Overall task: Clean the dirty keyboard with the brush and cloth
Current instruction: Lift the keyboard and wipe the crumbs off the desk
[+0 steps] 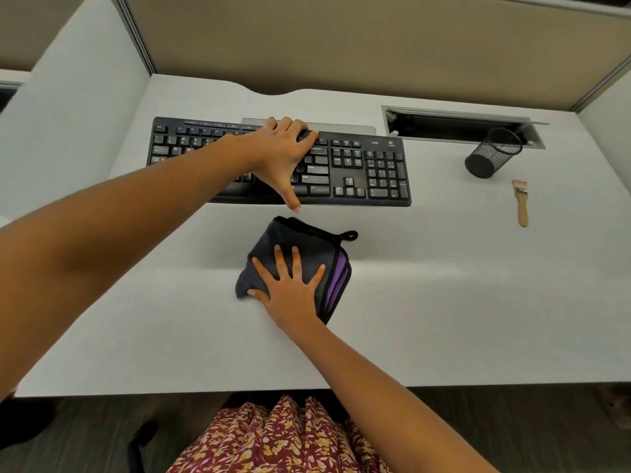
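Closest in, the bare left forearm reaches from the lower left across the white desk [444, 319] to the black keyboard [358, 165], which lies flat toward the far side of the desk, its number pad to the right. On its middle section the left hand [276, 155] spans the keyboard from back to front: the fingers bend over the top rows and far edge, and the thumb stretches down past the near edge, so the hand holds the keyboard between them. Just in front of the keyboard, not touching it, a folded dark grey cloth [297, 237] lies on the desk, with purple layers showing along its right side and a black loop at its far right corner. The right hand [293, 288] presses flat on the cloth, its fingers straight and spread wide. Well to the right of the keyboard the brush [521, 203] lies alone on the desk, with its pale bristles pointing away and its wooden handle toward the person. Near it, farther back, is a black mesh cup [491, 153], by a metal-framed cable slot [454, 126]. Red flowered fabric [280, 438] shows below the near edge of the desk.
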A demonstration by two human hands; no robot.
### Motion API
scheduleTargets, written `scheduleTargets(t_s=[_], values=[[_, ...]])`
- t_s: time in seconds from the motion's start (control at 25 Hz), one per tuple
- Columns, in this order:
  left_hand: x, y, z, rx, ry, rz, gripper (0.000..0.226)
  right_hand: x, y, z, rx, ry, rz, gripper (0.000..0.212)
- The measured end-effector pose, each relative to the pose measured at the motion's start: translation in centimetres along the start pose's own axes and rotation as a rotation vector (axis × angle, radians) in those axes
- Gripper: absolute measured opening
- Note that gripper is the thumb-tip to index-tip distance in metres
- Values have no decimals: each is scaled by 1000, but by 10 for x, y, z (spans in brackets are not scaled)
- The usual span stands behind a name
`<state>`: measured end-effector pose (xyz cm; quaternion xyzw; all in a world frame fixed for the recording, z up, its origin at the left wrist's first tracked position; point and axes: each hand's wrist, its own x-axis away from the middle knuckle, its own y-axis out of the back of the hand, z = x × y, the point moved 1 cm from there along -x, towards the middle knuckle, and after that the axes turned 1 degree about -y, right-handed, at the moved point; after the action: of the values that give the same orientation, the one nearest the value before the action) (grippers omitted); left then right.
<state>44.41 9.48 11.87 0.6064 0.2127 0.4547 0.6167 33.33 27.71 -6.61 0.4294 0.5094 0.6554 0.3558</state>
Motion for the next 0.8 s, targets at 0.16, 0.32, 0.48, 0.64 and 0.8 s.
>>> scheduleTargets(t_s=[0.16,0.32,0.48,0.64,0.8], values=[[-4,-2,3,3,-10,7,146,-23,12,-32,-23,-106,-16,63],[-11,-7,1,28,-9,21,147,-36,27,-86,-28,-251,-3,62],[-20,-9,-6,39,-24,16,148,-32,33,-132,-52,-359,3,63],[-30,-9,-15,39,-43,10,148,-20,38,-176,-85,-469,28,65],[-38,-10,-27,31,-62,11,148,-3,38,-218,-137,-585,30,66]])
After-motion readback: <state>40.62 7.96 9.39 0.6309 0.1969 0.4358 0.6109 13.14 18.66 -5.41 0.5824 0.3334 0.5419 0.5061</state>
